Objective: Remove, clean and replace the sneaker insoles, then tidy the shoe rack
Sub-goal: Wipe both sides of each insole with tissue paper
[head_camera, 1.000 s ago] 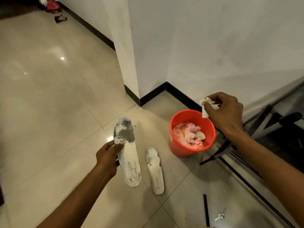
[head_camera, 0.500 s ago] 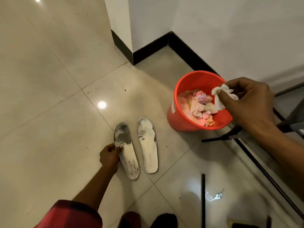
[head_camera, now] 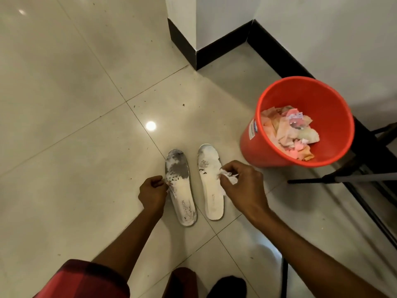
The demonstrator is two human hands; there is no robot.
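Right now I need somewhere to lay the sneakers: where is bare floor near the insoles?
Bare tiles left of the left insole and left hand, and ahead of both toes up to the pillar. Crowded on the right: right insole, bucket and stand legs sit close.

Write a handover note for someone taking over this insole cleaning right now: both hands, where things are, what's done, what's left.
Left hand holds the edge of the dirtier insole, flat on the floor.
Right hand pinches a crumpled tissue over the cleaner insole, lying alongside.
The orange bin, part full of paper scraps, stands to the right.
Done: both insoles are out.
Left: wipe off the dark grime, bin the tissue, refit the insoles, tidy the rack. No sneakers in view.
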